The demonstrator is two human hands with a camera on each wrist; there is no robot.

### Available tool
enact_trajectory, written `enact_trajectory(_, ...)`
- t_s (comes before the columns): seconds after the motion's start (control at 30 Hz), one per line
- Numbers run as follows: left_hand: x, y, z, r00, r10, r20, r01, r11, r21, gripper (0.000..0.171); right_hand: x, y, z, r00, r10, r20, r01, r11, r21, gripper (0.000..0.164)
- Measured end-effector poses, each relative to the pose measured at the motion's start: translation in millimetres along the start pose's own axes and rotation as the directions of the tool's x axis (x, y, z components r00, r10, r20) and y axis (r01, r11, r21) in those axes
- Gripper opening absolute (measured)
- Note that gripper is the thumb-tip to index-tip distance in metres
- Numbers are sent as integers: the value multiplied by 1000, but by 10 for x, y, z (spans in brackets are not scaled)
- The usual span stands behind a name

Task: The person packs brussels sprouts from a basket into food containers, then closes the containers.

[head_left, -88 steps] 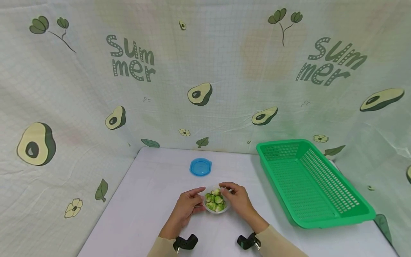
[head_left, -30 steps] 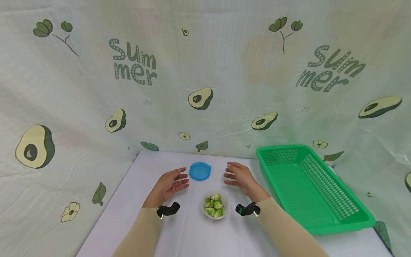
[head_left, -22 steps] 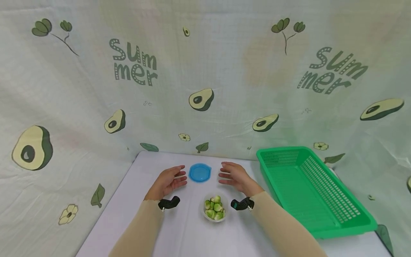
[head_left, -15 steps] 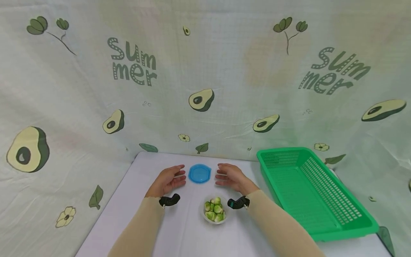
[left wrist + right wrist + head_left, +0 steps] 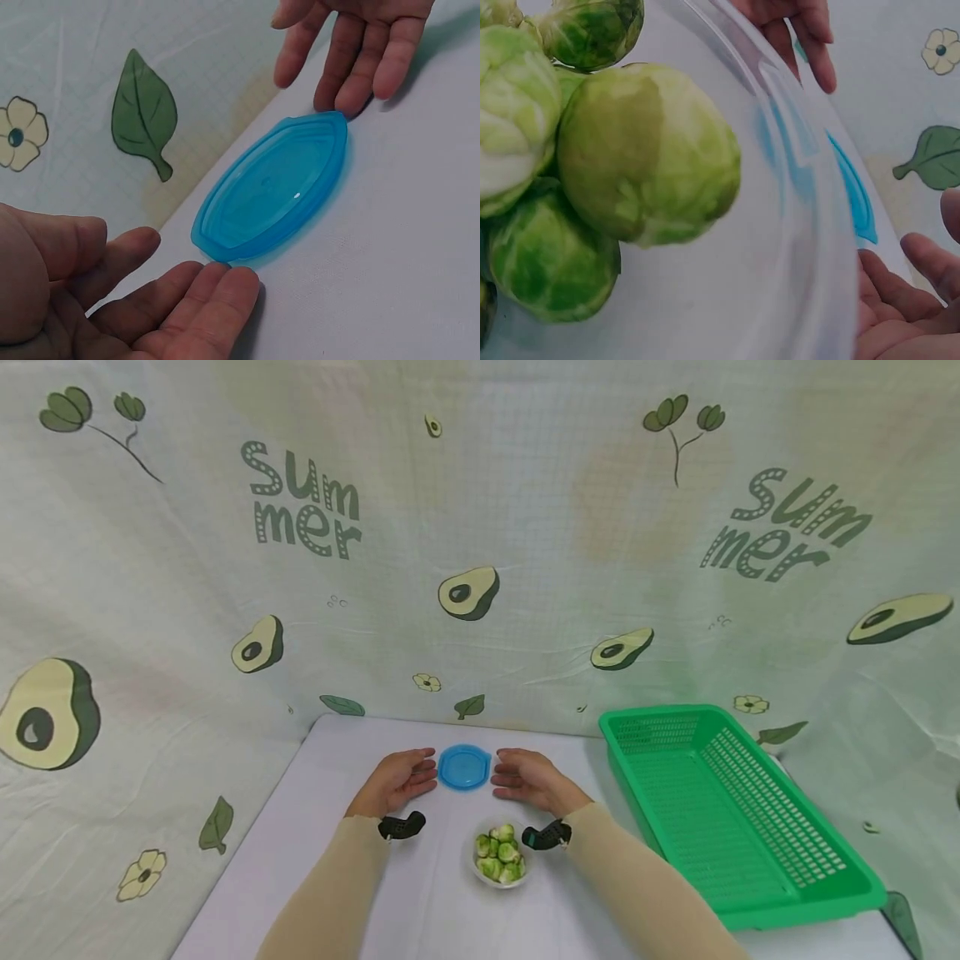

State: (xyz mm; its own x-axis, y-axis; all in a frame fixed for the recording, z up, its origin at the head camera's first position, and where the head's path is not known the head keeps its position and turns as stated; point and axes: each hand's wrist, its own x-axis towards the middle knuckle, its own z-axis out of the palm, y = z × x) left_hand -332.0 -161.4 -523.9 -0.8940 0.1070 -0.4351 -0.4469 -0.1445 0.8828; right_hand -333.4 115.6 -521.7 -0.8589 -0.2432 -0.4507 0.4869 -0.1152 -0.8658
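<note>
- The blue lid (image 5: 464, 767) lies flat on the white surface (image 5: 330, 827), toward its far edge, with one hand on each side of it.
- The left hand (image 5: 400, 779) rests on the surface just left of the lid — fingers straight and relaxed, palm turned toward it. In the left wrist view its fingertips (image 5: 225, 289) sit right at the lid's rim; whether they touch it cannot be told. It holds nothing.
- The right hand (image 5: 525, 777) lies just right of the lid, fingers loosely extended and pointed at it. In the left wrist view its fingertips (image 5: 352, 94) come down at the lid's far rim, touching or nearly so. It grips nothing either.
- A clear round bowl (image 5: 501, 860) of Brussels sprouts (image 5: 498, 857) stands on the surface nearer the person, between the two forearms and apart from the lid.
- In the right wrist view the bowl's clear wall (image 5: 810, 225) fills the frame — sprouts (image 5: 641, 191) piled inside, the lid seen blurred through it.
- A green slotted basket (image 5: 731, 802) sits on the right side of the surface, well apart from both hands.
- An avocado-print cloth (image 5: 465, 585) hangs behind and to the sides.
</note>
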Motion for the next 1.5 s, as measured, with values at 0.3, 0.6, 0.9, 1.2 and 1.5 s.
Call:
enact_trajectory(0.3, -43, -21, 69, 1000, -10, 9, 9, 998, 56, 42, -1, 46, 18, 1000, 6, -20, -6, 1000, -28, 51)
enact_trajectory(0.6, -78, -27, 94, 998, 1, 63, -4, 999, 52, 42, -52, 7, -5, 997, -17, -75, 12, 998, -59, 44)
enact_trajectory(0.9, -142, 70, 233, 996, 11, 85, -19, 996, 82, 44, -159, -46, -16, 990, -82, -117, 67, 990, -124, 47)
enact_trajectory(1.2, -327, 153, 408, 991, 34, 131, -58, 980, 188, 54, -325, -72, -45, 986, -121, -118, 101, 981, -165, 56)
enact_trajectory(1.5, -550, 136, 498, 984, 68, 168, -103, 973, 207, 55, -588, -62, -84, 987, -150, -63, 131, 963, -234, 56)
